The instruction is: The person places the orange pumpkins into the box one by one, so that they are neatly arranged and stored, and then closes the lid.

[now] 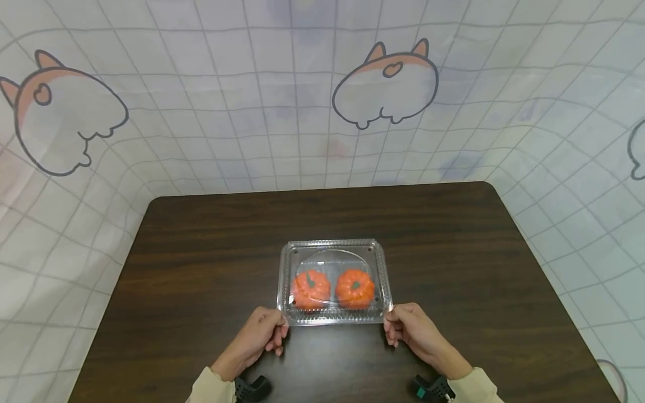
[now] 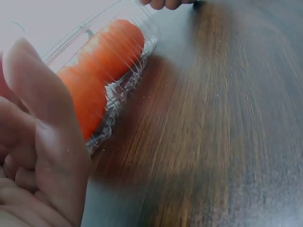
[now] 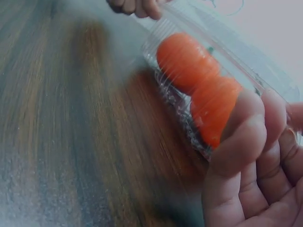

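A clear plastic clamshell container [image 1: 332,254] holds two small orange pumpkins, a left one [image 1: 311,289] and a right one [image 1: 355,289], each with a green stem. Its domed lid covers them. My left hand [image 1: 262,334] pinches the near left corner of the container between thumb and curled fingers. At the near right corner, my right hand [image 1: 414,330] pinches the rim the same way. Both wrist views show the pumpkins through the ribbed side wall; the fingertip contact is partly hidden there. Whether the container's base touches the table is hard to tell.
The dark wood table [image 1: 216,240] has rounded far corners. Behind it and along both sides hangs a white gridded sheet [image 1: 282,140] printed with cartoon animals. A dark strap [image 1: 252,388] sits on the left wrist, another [image 1: 433,388] on the right. A cable [image 1: 616,369] shows at lower right.
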{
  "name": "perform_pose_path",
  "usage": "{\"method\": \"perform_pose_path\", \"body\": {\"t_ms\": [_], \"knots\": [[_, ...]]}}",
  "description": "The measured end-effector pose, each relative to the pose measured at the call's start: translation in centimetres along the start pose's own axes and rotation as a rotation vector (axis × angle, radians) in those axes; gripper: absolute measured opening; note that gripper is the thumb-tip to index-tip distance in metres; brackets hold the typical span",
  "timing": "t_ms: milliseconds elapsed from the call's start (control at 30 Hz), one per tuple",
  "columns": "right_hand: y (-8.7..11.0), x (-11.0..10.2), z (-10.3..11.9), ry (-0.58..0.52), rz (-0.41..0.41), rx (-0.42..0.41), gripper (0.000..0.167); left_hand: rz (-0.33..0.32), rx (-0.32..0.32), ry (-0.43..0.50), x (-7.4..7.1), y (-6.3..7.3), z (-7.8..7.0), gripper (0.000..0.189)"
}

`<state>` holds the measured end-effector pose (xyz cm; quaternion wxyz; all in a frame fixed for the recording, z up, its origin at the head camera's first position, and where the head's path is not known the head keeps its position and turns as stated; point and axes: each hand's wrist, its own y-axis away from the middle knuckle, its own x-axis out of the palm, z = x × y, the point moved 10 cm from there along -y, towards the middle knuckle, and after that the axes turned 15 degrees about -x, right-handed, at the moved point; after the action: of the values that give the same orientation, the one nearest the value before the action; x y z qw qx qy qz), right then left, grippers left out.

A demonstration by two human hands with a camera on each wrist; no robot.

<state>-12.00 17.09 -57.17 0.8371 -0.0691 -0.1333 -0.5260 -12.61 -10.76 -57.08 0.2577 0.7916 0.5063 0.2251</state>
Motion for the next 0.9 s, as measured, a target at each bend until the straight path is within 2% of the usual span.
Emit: {"method": "perform_pose_path", "body": {"t_ms": [133,400,500,700,900], "knots": [[-0.23,0.17,0.0,-0.003,0.006,-0.013,0.037,0.004,-0.022,-0.002,-0.24,-0.07,0.22,0.027],[-0.56,-0.02,-0.35,-0.023,-0.007,0.048,0.037,0.126,-0.032,0.012,0.08,-0.3,0.01,0.032],[-0.59,-0.2,-0.56,-0.018,-0.017,0.077,0.036,0.154,-0.043,0.008,0.08,-0.45,-0.02,0.032],[-0.7,-0.42,-0.75,0.006,-0.011,0.108,0.034,0.177,-0.066,0.015,-0.09,-0.7,-0.04,0.031],[-0.97,-0.48,-0.35,0.015,0.001,0.078,0.027,0.17,-0.062,-0.004,-0.18,-0.92,-0.05,0.03]]}}
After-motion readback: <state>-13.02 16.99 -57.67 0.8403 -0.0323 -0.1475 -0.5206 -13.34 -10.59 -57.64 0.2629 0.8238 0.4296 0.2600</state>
